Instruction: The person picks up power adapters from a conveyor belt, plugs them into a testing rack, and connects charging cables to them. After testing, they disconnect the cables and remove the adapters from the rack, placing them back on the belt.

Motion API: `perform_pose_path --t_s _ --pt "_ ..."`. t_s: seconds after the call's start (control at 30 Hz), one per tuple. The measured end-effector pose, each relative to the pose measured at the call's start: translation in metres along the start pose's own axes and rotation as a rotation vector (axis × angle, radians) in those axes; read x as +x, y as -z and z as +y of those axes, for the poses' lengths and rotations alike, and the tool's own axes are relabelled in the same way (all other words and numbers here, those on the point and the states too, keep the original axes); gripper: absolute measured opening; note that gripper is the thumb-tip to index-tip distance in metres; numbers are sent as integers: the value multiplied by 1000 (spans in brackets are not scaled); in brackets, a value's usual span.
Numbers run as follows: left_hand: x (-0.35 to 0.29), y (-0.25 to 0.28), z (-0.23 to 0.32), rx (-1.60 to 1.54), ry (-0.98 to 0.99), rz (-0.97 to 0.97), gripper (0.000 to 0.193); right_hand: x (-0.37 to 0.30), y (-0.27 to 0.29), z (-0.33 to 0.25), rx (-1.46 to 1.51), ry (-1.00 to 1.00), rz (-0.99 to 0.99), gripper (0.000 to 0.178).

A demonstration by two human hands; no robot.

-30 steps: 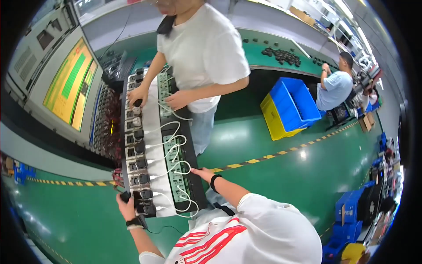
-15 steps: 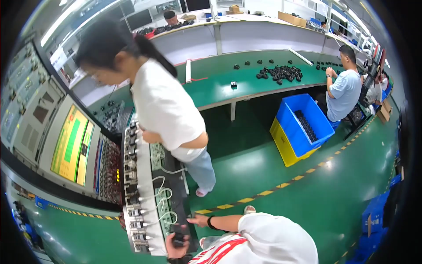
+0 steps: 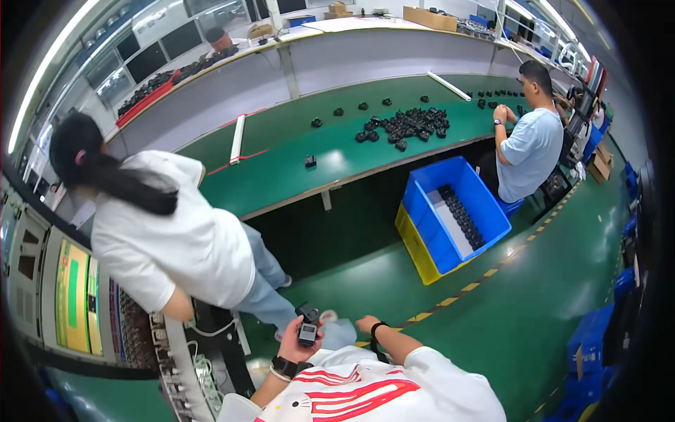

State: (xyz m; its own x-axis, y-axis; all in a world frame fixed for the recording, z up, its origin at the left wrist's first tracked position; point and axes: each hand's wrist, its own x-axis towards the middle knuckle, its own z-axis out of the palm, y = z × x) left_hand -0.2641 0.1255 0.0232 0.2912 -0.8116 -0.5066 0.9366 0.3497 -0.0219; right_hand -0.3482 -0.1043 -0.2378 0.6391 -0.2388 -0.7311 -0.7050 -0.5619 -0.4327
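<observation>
Left hand point(image 3: 297, 342) raised in front of the chest, fingers clamped around a small black device point(image 3: 307, 330) with a grey face; the device stands roughly upright in the grip, its top just clear of the fingertips. A dark watch band sits on that wrist. Right hand point(image 3: 367, 324) just to the right of the device, near it but not touching; fingers loosely curled, holding nothing that can be made out, and whether they are fully together cannot be told. A black band circles the right wrist. Both sleeves are white, with a red-striped print on the shirt below.

Left of the left hand and slightly lower: a long test rack point(image 3: 184, 366) with rows of sockets and white cables. A co-worker in a white top point(image 3: 169, 239) leans over it, back turned, one arm down at the rack. Further left of that, a panel with a yellow-green screen point(image 3: 72, 295).

Beyond the hands, across the green floor with its yellow-black striped line: a blue bin point(image 3: 429, 204) holding rows of small black parts, stacked on a yellow bin point(image 3: 415, 246). It stands well to the upper right of the right hand.

Behind the bins, a long green-topped bench point(image 3: 281, 169) carries a heap of small black parts point(image 3: 404, 126) and scattered single ones. A seated person in a light blue shirt point(image 3: 531, 151) works at its right end, hands up near the bench edge.
</observation>
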Motion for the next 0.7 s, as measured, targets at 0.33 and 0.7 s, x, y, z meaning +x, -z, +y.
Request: perform_pose_path --t_s 0.33,0.7 --pt "178 -111 133 411 -91 64 46 93 193 -132 562 118 -252 29" --pt "272 -159 262 352 -234 -79 46 252 510 -330 775 352 114 31"
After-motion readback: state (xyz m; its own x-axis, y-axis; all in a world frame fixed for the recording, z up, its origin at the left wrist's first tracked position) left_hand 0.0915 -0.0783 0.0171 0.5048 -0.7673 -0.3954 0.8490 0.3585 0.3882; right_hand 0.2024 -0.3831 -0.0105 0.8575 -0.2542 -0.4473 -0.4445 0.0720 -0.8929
